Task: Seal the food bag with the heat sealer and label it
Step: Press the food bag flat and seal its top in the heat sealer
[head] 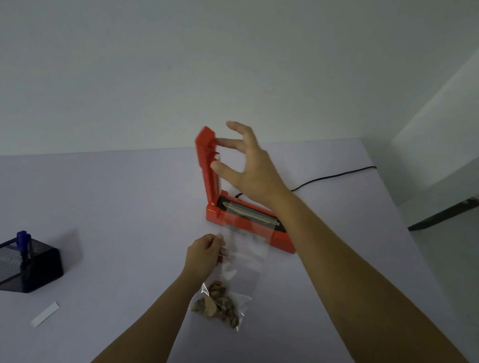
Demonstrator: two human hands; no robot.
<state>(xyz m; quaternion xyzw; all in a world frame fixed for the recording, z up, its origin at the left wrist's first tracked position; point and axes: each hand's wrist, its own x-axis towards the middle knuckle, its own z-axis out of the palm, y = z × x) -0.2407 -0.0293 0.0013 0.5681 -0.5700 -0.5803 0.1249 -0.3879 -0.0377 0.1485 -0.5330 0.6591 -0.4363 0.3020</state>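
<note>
- Right hand (249,165) was spread wide by the raised lid of the orange plastic heat sealer (215,212); contact unclear.
- Left hand (202,254) pinched the clear plastic food bag (251,256), fingertips partly hidden.

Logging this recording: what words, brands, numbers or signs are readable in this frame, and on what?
No text can be read anywhere.
heat sealer: plain red, no brand or marking shows.
label strip: white, looks blank.
blue pen in the mesh pen holder: any print is too small to tell.
food bag: clear, no print shows.
</note>
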